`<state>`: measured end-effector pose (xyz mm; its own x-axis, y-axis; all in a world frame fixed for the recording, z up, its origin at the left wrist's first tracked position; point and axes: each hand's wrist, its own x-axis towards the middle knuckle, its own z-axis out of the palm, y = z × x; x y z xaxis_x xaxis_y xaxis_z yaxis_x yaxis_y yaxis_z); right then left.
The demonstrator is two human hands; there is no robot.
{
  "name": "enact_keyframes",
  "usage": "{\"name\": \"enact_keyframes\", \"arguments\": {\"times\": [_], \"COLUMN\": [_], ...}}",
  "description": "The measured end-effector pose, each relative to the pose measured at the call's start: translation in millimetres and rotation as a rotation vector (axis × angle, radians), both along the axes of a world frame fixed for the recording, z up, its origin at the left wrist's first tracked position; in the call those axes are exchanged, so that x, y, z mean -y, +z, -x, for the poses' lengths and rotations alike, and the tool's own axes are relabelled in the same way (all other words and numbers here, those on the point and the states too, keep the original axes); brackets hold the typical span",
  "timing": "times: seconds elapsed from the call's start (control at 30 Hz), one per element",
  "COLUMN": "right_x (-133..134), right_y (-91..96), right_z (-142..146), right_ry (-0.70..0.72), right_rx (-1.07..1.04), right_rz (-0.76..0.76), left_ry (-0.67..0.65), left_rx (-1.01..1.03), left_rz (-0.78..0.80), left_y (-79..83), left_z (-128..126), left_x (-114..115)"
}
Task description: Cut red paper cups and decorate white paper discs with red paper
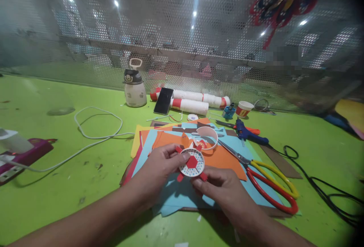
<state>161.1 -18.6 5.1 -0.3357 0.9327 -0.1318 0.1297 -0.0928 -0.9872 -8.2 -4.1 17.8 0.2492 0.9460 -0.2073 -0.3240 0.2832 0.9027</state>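
Pinches a paper turtle (192,162), red-legged with a red hexagon amid blue-speckled panels, clamped at its left rim between thumb and fingers of the left hand (162,165). Grasps its lower-right leg with the right hand (223,187), thumb and fingers brought together there. Holds the turtle above a stack of coloured paper (182,195) on a green table (34,103). Has a white paper ring (209,133) just beyond, near the turtle. Shows scissors (247,160) with red and yellow handles to the right, and past them a blue glue gun (248,134) with a black cord. Shows farther back a smartphone (163,101) leaning against stacked paper cups (190,106), with a drinking bottle (135,94) to the left and a single paper cup (243,109) to the right.
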Motion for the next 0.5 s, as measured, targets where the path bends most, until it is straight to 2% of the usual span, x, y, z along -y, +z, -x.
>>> {"name": "enact_keyframes", "arguments": {"times": [0.27, 0.5], "right_x": [6.3, 8.3], "right_y": [-3.2, -3.9], "right_z": [2.8, 5.3], "right_ry": [-0.005, -0.012], "right_rx": [0.018, 0.046], "right_rz": [-0.037, -0.091], "left_ry": [-0.016, 0.014], "left_rx": [-0.074, -0.066], "left_rz": [-0.094, -0.066], "left_y": [0.7, 0.8], "left_z": [2.5, 2.3], "left_x": [-0.9, -0.7]}}
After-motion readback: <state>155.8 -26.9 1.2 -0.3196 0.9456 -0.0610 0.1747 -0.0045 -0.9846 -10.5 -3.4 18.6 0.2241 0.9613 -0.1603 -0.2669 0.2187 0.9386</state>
